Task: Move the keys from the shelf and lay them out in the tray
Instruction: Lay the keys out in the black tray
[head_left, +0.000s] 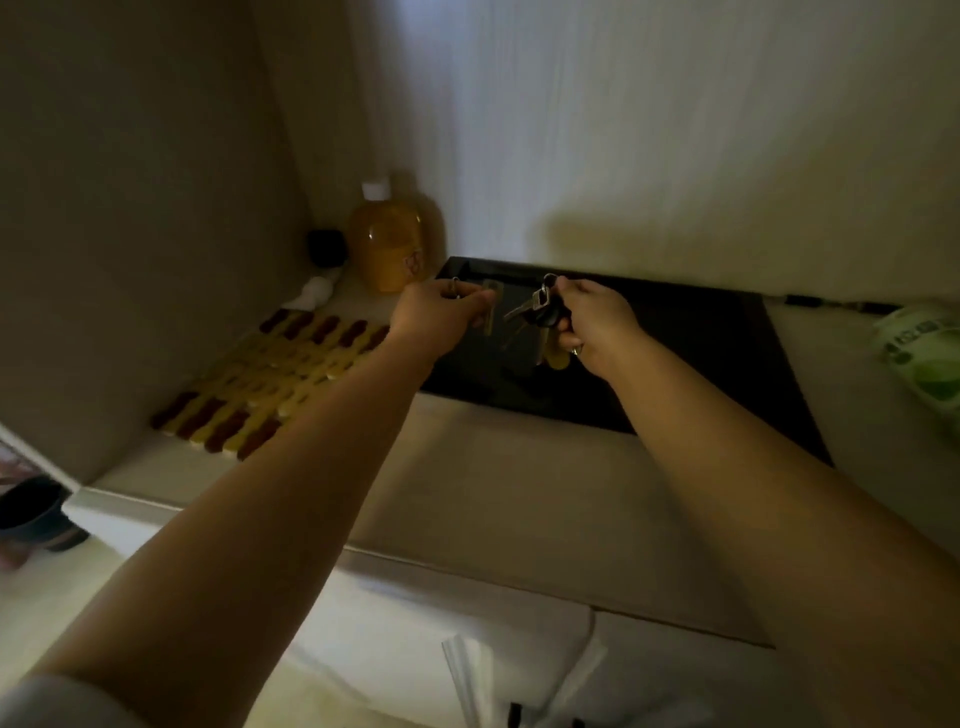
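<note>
1. A dim alcove with pale walls holds a light-coloured shelf, seen from above and in front.
2. A glossy black tray lies flat on the shelf against the back wall, its near edge running diagonally.
3. Left of the tray sits a woven mat of yellow and dark red beads, flat on the shelf.
4. Behind the mat, in the corner, an amber bottle with a white cap stands upright, with a small dark round object just beside it on the left.
5. At the far right edge, a green and white package rests on the shelf, apart from the tray.
6. The left hand reaches over the tray's left end, fingers pinched closed on a single key that hangs down above the black surface; its small ring shows at the fingertips.
7. The right hand hovers over the middle of the tray, fingers closed around a bunch of keys with dark heads and a metal ring at the top.
8. A yellowish tag dangles below the bunch, near the tray; whether it touches cannot be told.
9. Both bare forearms stretch forward from the bottom corners.
10. The keys' reflections show faintly in the tray's gloss.
</note>
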